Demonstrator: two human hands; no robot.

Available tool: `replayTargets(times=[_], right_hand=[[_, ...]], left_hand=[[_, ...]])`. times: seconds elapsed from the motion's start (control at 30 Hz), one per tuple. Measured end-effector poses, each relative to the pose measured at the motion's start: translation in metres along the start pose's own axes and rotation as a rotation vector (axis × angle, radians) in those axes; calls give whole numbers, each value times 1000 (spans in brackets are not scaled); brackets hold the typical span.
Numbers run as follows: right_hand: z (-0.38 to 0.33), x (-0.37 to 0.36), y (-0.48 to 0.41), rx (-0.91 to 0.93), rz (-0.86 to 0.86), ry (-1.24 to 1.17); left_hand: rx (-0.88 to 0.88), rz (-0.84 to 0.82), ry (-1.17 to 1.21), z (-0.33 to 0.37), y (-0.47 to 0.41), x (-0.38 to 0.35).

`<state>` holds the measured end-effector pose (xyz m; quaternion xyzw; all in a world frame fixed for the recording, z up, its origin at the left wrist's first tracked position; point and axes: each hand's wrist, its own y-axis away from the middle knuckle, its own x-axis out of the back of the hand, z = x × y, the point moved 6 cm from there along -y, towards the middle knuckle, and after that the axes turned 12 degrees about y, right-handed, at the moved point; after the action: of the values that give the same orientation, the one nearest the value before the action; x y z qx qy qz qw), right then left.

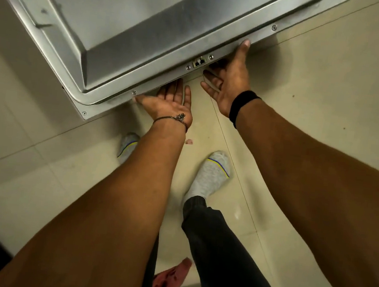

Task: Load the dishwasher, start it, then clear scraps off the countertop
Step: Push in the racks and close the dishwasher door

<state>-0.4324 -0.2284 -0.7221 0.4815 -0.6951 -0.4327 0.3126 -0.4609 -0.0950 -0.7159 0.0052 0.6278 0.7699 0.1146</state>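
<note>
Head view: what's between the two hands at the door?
In the head view, only floor tile lies between left hand and right hand; the dishwasher door latch sits just above that gap.

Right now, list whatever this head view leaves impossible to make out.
- Head view: fingertips of the left hand and right hand, tucked beneath the dishwasher door.
- Head view: whatever is loaded inside, cut off by the top edge.
- Head view: pink scrap on the floor, too small to identify.
- Head view: reddish object near the bottom, blurred beyond identifying.

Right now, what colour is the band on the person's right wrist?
Plain black. The wristband shows clearly in the head view.
</note>
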Motion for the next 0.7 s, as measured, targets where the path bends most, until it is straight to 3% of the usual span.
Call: replayTargets(times=[0.37,0.7], right_hand=[[-25,-5,49,-65,3,-89],[-102,-9,188,-82,-28,-138]], left_hand=[[30,22,-9,9,42,-5],[4,31,-7,46,214,-43]])
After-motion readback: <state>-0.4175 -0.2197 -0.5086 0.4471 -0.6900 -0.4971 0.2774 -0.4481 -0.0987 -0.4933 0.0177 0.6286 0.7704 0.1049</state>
